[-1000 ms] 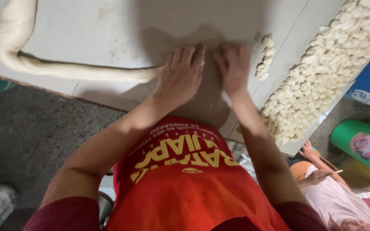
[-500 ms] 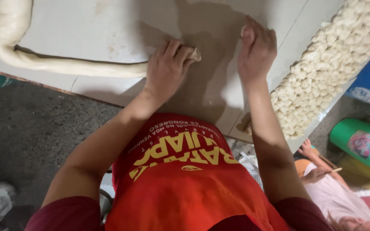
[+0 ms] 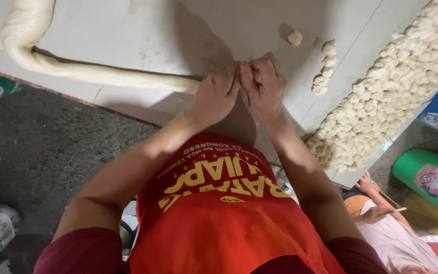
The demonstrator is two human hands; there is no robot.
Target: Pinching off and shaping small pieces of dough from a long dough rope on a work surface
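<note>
Nearest the camera, a red apron (image 3: 214, 213) covers the person's front, with both forearms running up from it to the work. The left hand (image 3: 218, 94) and right hand (image 3: 263, 83) sit side by side, knuckles touching, both closed tight over the end of the dough rope (image 3: 102, 75). The rope's tip is hidden inside the two fists; whether a piece is being pinched off cannot be told.

From the left hand the rope runs away to the left along the white tabletop (image 3: 143, 30), thin near the hands and thickening as it goes, then curves upward at the far left into a fat roll leaving the top edge of view.

Just beyond the right hand lies a single small dough lump (image 3: 295, 37). To its right, a short row of lumps (image 3: 324, 68) lies near the hand. Further right, well apart from the hands, a broad heap of lumps (image 3: 396, 86) covers the tabletop's right edge.

Below that edge, to the right of the person's right arm, another person (image 3: 381, 218) holds a thin stick, beside a green container (image 3: 429, 180).
</note>
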